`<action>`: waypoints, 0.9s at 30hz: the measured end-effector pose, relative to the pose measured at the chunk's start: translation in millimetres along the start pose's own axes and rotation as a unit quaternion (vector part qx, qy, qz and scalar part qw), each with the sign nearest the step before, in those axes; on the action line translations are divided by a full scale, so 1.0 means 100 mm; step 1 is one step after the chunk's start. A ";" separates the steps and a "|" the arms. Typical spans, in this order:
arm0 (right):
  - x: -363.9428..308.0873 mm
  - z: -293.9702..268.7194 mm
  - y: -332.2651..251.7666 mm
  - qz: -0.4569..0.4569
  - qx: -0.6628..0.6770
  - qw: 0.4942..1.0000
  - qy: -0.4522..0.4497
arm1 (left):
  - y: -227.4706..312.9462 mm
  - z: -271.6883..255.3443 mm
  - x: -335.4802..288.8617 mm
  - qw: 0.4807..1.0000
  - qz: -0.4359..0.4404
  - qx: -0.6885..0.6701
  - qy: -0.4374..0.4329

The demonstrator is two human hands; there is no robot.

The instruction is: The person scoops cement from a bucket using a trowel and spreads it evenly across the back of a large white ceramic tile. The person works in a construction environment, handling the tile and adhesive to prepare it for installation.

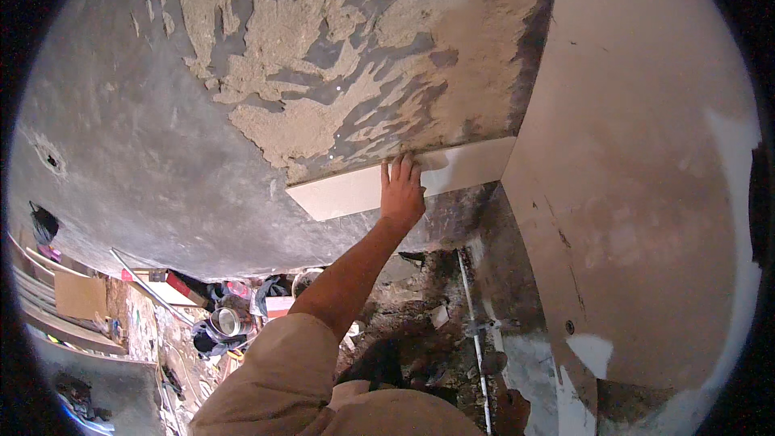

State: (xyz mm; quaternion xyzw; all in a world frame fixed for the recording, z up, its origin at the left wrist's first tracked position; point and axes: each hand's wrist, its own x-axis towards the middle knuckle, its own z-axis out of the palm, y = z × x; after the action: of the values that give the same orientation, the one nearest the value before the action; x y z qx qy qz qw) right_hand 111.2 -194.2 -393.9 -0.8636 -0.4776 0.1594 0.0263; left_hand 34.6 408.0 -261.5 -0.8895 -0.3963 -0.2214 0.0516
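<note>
Left hand: the person's left hand [401, 190] lies over the strip, fingers lightly parted and pointing up, fingertips at its upper edge; not a closed fist. Whether they hook behind that edge, cannot tell.
Right hand: cannot be made out for certain; a dim brown shape shows at the lower edge, state untellable.
Tile strip: a long, narrow cream tile strip [343, 194], set along the grey wall [153, 153], just under the mortar; slants up to the right, right end at the corner.
Strip face: greyish smear right of the fingers.
Mortar: rough tan mortar [282, 133] spread unevenly above the strip, grey showing between ridges; a darker, damp-looking zone toward the corner.
Right wall: large smooth beige panel [638, 194], dark streaks, a small round hole [570, 327] low down, pale patches near its foot.
Floor: dark, littered with debris; a thin white pipe [475, 339] runs along it near the corner.
Lower left: a bucket [230, 321] amid clutter, a brown cardboard piece [81, 296] farther left.
Clothing: tan sleeve [266, 379], forearm bare.
</note>
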 end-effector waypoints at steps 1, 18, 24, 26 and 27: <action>-0.08 0.00 0.01 -0.007 -0.016 0.999 -0.029 | -0.06 0.01 0.02 1.000 0.001 -0.002 0.004; -0.31 0.58 -0.24 0.088 0.287 0.953 0.050 | -0.61 -0.19 -0.38 0.998 0.000 -0.049 0.035; -0.35 1.22 0.01 0.081 0.309 0.948 0.006 | -0.74 -0.24 -0.31 0.997 0.024 -0.072 0.000; -0.34 1.16 -0.04 0.070 0.319 0.945 0.008 | -0.76 -0.16 -0.57 0.978 -0.046 -0.198 0.055; -0.33 1.14 0.06 0.023 0.179 0.984 -0.002 | -0.73 -0.02 -0.75 0.951 -0.104 -0.273 0.098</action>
State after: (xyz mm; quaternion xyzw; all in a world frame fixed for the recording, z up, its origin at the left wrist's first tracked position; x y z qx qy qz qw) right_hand 65.4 -236.7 -494.9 -0.8552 -0.4219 0.2445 0.1758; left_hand -63.1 406.0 -297.9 -0.7978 -0.4039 -0.4109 -0.1778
